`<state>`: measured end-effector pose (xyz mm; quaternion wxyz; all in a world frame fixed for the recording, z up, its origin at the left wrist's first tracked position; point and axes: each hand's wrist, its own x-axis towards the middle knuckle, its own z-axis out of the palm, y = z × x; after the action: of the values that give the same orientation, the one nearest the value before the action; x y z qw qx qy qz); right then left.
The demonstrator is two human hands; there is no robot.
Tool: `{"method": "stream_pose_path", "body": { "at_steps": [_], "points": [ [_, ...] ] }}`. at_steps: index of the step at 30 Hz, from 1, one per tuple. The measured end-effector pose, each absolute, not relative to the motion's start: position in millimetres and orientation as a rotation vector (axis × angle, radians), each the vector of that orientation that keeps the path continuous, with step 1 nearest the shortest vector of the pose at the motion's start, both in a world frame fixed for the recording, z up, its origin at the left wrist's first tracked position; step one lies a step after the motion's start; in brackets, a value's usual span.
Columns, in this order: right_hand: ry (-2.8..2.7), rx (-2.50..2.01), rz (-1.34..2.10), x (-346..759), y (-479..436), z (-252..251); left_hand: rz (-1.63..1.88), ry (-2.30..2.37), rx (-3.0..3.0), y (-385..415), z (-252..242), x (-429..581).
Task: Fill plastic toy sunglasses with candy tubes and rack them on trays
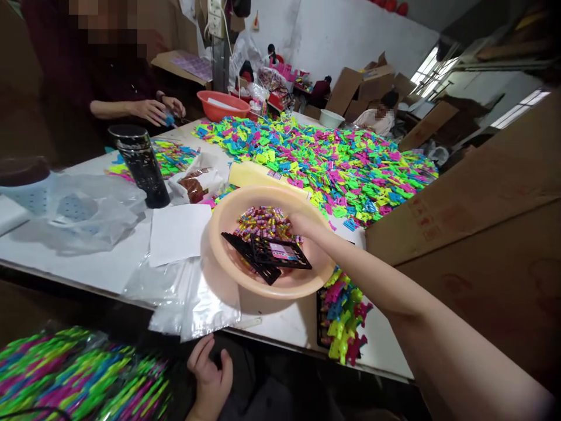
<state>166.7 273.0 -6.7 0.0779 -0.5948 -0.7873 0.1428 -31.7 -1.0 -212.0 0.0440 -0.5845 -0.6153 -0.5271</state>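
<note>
My right hand (301, 224) reaches into a peach plastic basin (223, 266), at the heap of small, shiny, colourful wrapped cylinders (265, 222). Its fingers are blurred and partly out of sight, so any grip cannot be made out. Two black slotted plastic trays (249, 257) lie tilted over the heap, one bearing a printed label (283, 251). My left hand (209, 371) is below the table's front edge, fingers loosely curled, thumb apart, nothing in it. Clear plastic bags (210, 304) hang over the edge just above it.
Bright plastic pieces (333, 158) cover the table's far side. A black tumbler (142, 169) and white paper (179, 231) stand left of the basin. Right are a dark tray with colourful pieces (342, 318) and a large carton (477, 245). A co-worker's hands (153, 111) work opposite.
</note>
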Motion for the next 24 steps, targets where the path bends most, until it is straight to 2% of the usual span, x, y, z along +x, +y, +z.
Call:
{"method": "stream_pose_path", "body": {
  "at_steps": [12,18,24],
  "points": [
    [-2.262,-1.851,0.33,186.7,300.5,-17.5,-1.648,-1.796,-1.818,5.7,-195.1,-31.9],
    [-1.877,-2.059,0.19,257.5,341.4,-1.5,-1.406,-1.797,-1.861,7.0,-191.8,-32.4],
    [-1.639,-2.329,0.428,339.0,348.9,-53.8,-1.483,-1.922,-1.773,6.8,-192.4,-20.2]
  ]
}}
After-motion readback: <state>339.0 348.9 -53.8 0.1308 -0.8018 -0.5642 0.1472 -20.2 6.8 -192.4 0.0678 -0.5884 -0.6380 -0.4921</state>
